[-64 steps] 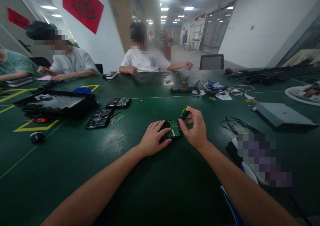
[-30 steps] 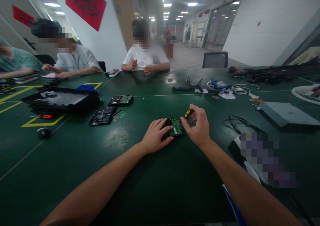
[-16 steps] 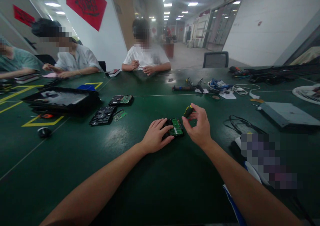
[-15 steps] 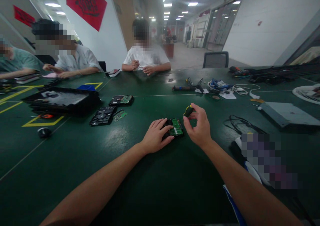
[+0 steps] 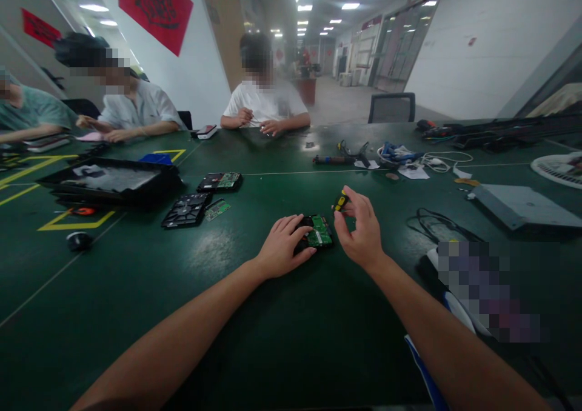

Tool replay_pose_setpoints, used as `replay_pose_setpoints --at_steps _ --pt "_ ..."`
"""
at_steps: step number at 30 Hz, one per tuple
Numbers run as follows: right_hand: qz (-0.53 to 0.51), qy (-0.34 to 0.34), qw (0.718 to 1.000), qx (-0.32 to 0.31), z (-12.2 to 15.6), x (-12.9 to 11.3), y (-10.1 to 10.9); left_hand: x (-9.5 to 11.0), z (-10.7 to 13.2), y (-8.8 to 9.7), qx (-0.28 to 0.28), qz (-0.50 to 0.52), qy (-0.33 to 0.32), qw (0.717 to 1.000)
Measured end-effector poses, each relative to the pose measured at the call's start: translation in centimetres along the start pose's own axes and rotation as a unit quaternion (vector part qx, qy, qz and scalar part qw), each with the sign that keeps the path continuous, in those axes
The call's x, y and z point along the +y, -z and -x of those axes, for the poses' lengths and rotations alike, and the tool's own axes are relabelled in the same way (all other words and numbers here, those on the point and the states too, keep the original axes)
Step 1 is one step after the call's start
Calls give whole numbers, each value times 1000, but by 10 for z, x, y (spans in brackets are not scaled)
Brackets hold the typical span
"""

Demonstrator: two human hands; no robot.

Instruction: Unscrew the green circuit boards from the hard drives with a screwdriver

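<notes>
Green-boarded hard drive (image 5: 317,233) flat on tabletop (image 5: 227,314), clamped by left grip (image 5: 282,250), right grip (image 5: 361,232) pinched round yellow-black screwdriver (image 5: 340,202) at its far corner: liable to slip and gouge the board if tilted.

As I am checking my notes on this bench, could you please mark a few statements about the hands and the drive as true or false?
1. The left hand rests on the hard drive. True.
2. The right hand grips a yellow-and-black screwdriver. True.
3. The drive is lifted off the table. False: it lies flat on it.
4. The drive's green board faces down. False: it faces up.
5. A mouse lies on the table's left part. True.
</notes>
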State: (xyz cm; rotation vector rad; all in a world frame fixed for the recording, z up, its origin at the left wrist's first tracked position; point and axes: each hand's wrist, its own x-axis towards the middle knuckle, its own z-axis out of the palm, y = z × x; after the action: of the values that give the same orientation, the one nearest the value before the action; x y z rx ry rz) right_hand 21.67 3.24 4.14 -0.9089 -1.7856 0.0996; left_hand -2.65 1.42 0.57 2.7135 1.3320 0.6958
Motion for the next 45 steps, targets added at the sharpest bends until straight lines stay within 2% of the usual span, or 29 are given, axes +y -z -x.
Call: replay_pose_setpoints --at_steps 7,14,19,25,32,38,45 --pt "29 -6 999 42 -1 1 -1 -2 1 -2 -2 0 2 1000" --pt "10 -3 1000 13 0 1 -2 -2 1 -3 0 -5 2 1000" --pt "16 -13 999 36 1 5 -3 -2 1 -3 -5 -7 -3 1000" --pt "18 -2 1000 21 1 3 -3 -3 1 -3 -1 -7 -3 1000" --pt "32 5 998 51 2 6 -5 -3 1 -3 -3 -7 -5 1000" --pt "26 11 999 33 2 7 -6 -4 1 -5 -3 -15 -5 1000" --pt "29 16 998 52 1 6 -5 -4 2 -4 -7 -16 -5 1000"
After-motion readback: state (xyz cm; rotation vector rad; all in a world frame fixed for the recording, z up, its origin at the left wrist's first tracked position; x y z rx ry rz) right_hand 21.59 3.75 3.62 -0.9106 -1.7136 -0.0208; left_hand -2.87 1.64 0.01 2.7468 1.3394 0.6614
